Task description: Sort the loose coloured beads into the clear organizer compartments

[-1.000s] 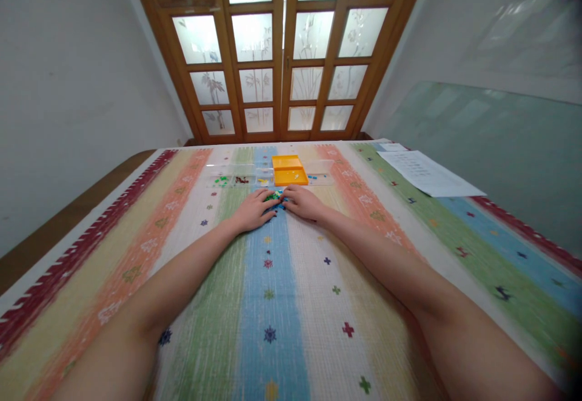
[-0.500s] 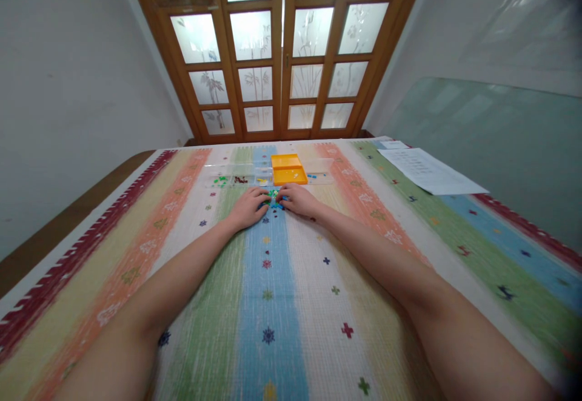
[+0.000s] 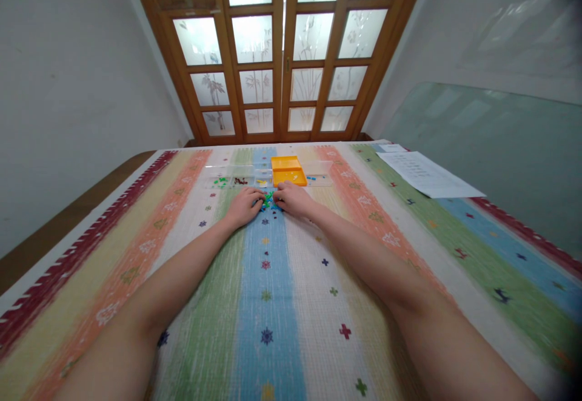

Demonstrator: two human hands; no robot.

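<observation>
Both my arms reach far forward over a striped cloth (image 3: 273, 304). My left hand (image 3: 244, 205) and my right hand (image 3: 293, 198) meet over a small pile of green and blue pieces (image 3: 268, 202). The fingers of both hands are curled and pinch at a green piece (image 3: 268, 196) between them. Just behind the hands lies a clear compartment box (image 3: 236, 179) with small green, dark red and yellow bits, and an orange tray (image 3: 288, 171) beside it.
A printed sheet of paper (image 3: 425, 172) lies at the far right of the cloth. Wooden doors with frosted glass (image 3: 277, 55) stand behind the table. A glass panel (image 3: 491, 146) leans against the right wall.
Both hands have drawn slightly closer together over the pile, and a green piece now sticks up between their fingertips. The arms have hardly shifted.
</observation>
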